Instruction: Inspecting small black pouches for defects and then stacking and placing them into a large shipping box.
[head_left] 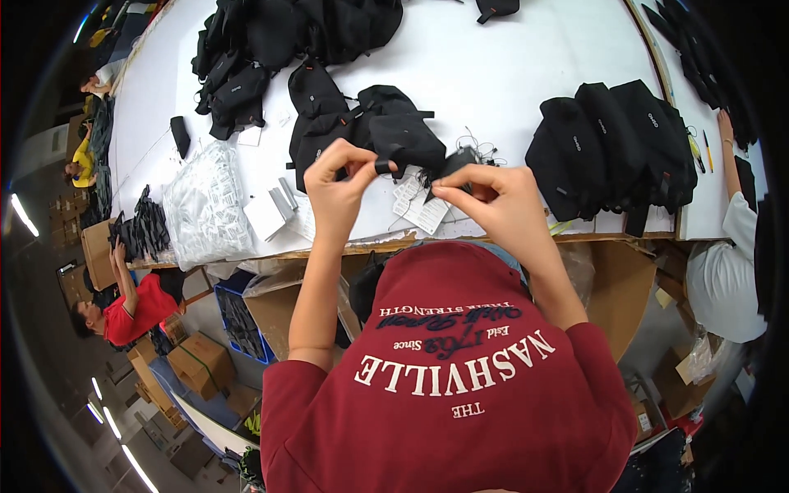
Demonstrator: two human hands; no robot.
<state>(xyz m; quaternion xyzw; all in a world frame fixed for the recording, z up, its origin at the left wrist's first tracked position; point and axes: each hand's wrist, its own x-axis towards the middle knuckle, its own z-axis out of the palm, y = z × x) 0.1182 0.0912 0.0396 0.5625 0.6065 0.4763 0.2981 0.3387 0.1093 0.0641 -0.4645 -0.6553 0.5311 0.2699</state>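
Note:
Above the table's near edge, my left hand [339, 179] pinches the end of a black strap [385, 166] between thumb and forefinger. My right hand [500, 201] is closed in a pinch on dark fabric [457, 161], seemingly part of the same piece. Just beyond my hands lies a black bag [406, 140], with others heaped beside it. Printed white tags [423, 207] with dark cords rest on the table under my fingers. Whether the strap and the fabric join is hard to make out.
More black bags [610, 148] stand in a row at right, and a large pile [300, 33] fills the far left. A clear plastic bag of labels [209, 201] and white cards [269, 212] lie left. Co-workers stand at both sides; a blue crate [238, 316] and cartons [200, 363] sit below.

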